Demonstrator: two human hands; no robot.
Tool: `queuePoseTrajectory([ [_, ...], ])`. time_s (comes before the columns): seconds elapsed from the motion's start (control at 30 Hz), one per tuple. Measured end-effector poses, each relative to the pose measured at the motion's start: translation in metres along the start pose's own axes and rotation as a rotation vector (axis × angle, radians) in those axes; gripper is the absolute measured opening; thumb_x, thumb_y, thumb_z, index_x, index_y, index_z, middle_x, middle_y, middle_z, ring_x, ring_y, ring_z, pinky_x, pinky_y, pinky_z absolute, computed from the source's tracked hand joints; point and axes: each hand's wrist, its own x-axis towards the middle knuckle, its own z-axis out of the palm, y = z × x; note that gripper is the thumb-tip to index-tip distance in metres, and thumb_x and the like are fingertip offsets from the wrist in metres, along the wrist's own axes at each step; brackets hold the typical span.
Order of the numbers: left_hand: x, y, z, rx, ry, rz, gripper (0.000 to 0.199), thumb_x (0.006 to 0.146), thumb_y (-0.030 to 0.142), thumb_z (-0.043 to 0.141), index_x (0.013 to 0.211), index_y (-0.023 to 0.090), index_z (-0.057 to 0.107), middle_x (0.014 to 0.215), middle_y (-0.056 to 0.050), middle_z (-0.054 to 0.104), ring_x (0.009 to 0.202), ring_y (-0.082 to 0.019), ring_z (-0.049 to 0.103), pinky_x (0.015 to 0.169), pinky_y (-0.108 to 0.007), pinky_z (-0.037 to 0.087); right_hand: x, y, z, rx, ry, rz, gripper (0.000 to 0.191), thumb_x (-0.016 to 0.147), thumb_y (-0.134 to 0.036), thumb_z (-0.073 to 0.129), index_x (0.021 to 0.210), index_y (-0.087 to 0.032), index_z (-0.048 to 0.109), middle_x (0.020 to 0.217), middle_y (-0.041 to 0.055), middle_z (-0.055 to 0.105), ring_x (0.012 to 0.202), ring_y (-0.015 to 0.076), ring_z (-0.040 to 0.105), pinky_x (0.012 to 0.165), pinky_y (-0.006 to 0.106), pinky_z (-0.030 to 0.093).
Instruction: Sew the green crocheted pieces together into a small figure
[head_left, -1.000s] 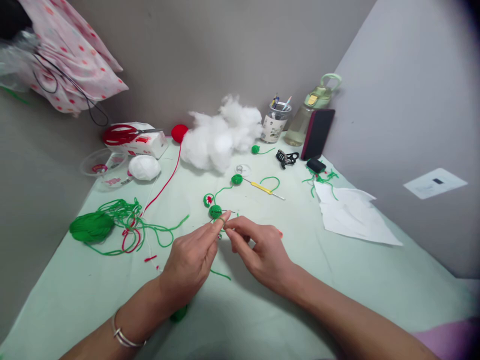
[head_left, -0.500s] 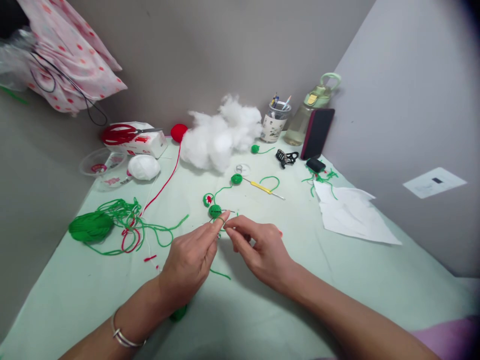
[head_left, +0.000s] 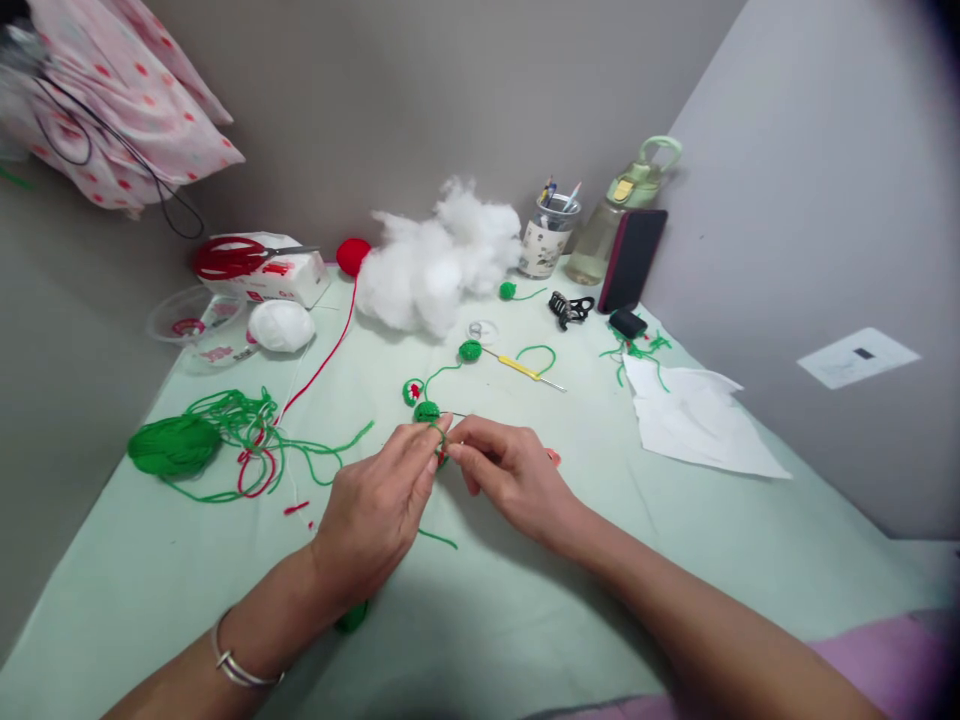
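Observation:
My left hand (head_left: 379, 490) is closed, its fingers pinching a small green and red crocheted piece (head_left: 442, 457) that is mostly hidden behind them. A green yarn loop runs over its fingertips. Facing it, my right hand (head_left: 517, 470) has thumb and forefinger pressed together on the green yarn near that piece. A thin dark needle-like rod (head_left: 454, 413) sticks out just beyond the fingertips, beside a small green crocheted ball (head_left: 427, 412). Further off lie a green and red crocheted disc (head_left: 413, 391), another green ball (head_left: 470, 351) and a yellow-handled crochet hook (head_left: 519, 368).
At left are a green yarn skein (head_left: 176, 445) with tangled strands, a white ball (head_left: 281, 326) and red scissors (head_left: 232, 257) on a box. White stuffing (head_left: 439, 265), a pen cup (head_left: 550, 238), a bottle (head_left: 600, 240), a phone (head_left: 634, 262), a hair claw (head_left: 570, 310) and paper (head_left: 697, 420) stand or lie behind and right.
My hands have drawn slightly closer together, and the green and red piece between them shows more. The whole view has shifted a little, with things appearing slightly higher and further left.

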Motion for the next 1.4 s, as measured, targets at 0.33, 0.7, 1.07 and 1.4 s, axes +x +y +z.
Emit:
queuePoseTrajectory([
  [0.33,0.001,-0.006,0.002,0.081,-0.020,-0.002,0.037,0.102,0.019,0.039,0.134,0.019,0.055,0.140,-0.013,0.058,0.112,-0.023,0.066,0.086,-0.035,0.056,0.004,0.004,-0.001,0.083,-0.030,0.072,0.018,0.095,-0.028,0.053,0.084,-0.018,0.062,0.056,-0.0066,0.048,0.052,0.0088,0.035,0.052,0.022,0.029],
  [0.7,0.005,-0.008,-0.002,0.228,-0.046,0.046,0.037,0.100,0.017,0.043,0.132,0.020,0.061,0.136,-0.012,0.060,0.094,-0.025,0.055,0.077,-0.040,0.043,0.007,0.006,0.000,0.173,-0.083,0.120,0.019,0.092,-0.029,0.055,0.079,-0.017,0.060,0.053,-0.0070,0.046,0.050,0.0083,0.034,0.050,0.023,0.025],
  [1.07,0.004,-0.010,-0.001,0.236,-0.078,0.042,0.038,0.100,0.016,0.040,0.131,0.021,0.062,0.140,-0.013,0.058,0.097,-0.026,0.055,0.078,-0.041,0.042,0.010,0.010,0.000,0.253,-0.095,0.144,0.019,0.090,-0.030,0.058,0.078,-0.017,0.060,0.053,-0.0070,0.047,0.049,0.0080,0.035,0.050,0.023,0.025],
  [1.4,0.006,-0.011,-0.004,0.193,-0.095,0.029,0.031,0.098,0.015,0.046,0.116,0.021,0.070,0.141,-0.009,0.061,0.098,-0.027,0.056,0.079,-0.045,0.044,0.007,0.003,0.004,0.245,-0.109,0.158,0.020,0.091,-0.032,0.057,0.079,-0.016,0.061,0.053,-0.0074,0.043,0.049,0.0082,0.033,0.050,0.023,0.025],
])
